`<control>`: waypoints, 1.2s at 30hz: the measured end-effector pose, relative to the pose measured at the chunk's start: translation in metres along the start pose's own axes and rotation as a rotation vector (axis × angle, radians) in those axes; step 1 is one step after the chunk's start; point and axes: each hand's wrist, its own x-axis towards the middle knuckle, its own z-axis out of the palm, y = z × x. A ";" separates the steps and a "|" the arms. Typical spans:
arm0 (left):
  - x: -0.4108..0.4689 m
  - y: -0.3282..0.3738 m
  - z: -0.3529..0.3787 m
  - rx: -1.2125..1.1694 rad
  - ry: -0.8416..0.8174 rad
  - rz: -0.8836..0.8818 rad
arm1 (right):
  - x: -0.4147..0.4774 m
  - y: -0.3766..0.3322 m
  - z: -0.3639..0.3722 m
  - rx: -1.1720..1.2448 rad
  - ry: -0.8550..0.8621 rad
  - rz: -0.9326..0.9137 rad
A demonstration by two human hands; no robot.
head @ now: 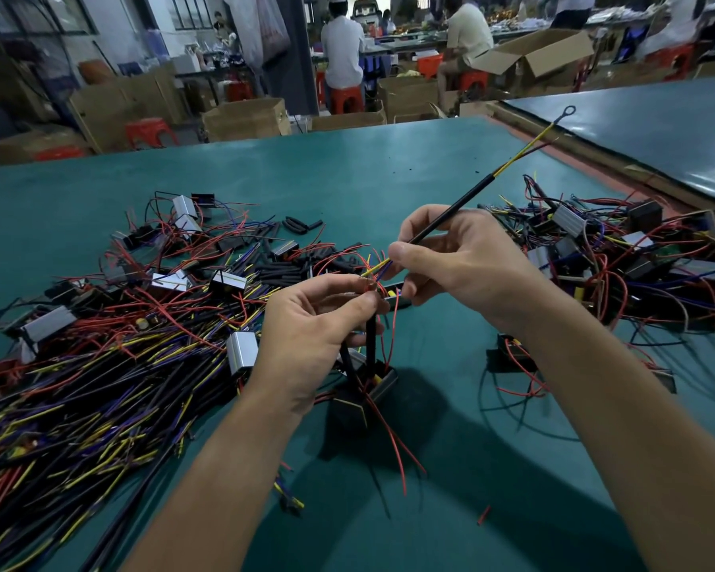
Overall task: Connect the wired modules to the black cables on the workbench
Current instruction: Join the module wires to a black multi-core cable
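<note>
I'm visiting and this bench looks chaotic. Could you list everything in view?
black sheathed cable with yellow and blue leads: one, black, raised in the right hand
black box module with red wires: one, black, below the left hand
loose black cables: many, black with yellow and purple ends, left heap
silver-cased modules: many, silver, both heaps
short black sleeve tubes: many, black, bench centre
green bench mat: one, teal, under everything
cardboard boxes: several, brown, behind the bench
left hand: one, pinches the module's wires
right hand: one, pinches the cable
</note>
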 end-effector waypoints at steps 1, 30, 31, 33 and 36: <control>0.000 0.001 0.000 0.002 0.003 0.004 | 0.000 0.000 -0.001 0.007 -0.006 -0.006; 0.001 0.004 -0.004 -0.087 -0.044 -0.188 | 0.001 -0.001 0.001 -0.089 0.050 -0.080; 0.001 0.004 -0.004 -0.072 -0.061 -0.181 | 0.002 -0.001 0.001 -0.068 0.063 -0.078; 0.000 0.003 -0.003 -0.041 -0.078 -0.167 | 0.002 0.000 -0.001 -0.044 0.077 -0.071; 0.000 0.006 -0.008 0.018 -0.109 -0.168 | 0.003 0.000 -0.001 -0.060 0.076 -0.079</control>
